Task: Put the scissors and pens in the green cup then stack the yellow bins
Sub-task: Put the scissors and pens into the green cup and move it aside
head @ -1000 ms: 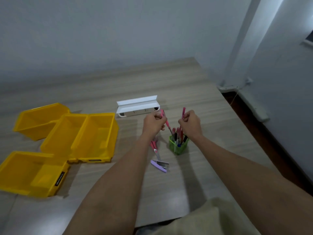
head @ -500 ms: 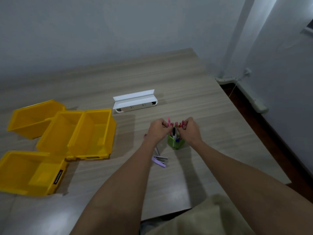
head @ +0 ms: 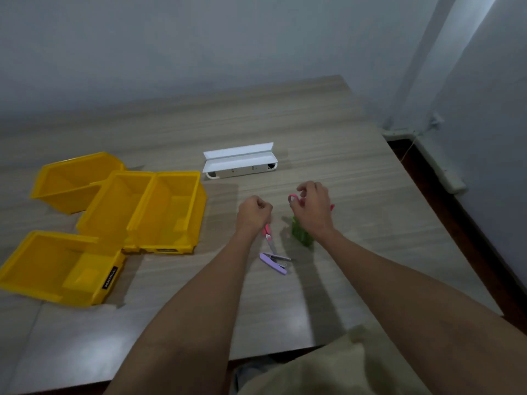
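Leftward, four yellow bins (head: 119, 223) sit unstacked, the nearest labelled "MATALL", while my right hand (head: 312, 208), fingers loosely curled, hovers over the green cup (head: 302, 238), my left hand (head: 253, 213) is fisted above the pink scissors (head: 268, 236).

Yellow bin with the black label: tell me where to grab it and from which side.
Pinch the labelled bin by the rim above its label, coming from above on its right. It stands upright, open and empty, so that wall is free, and it faces the left hand.
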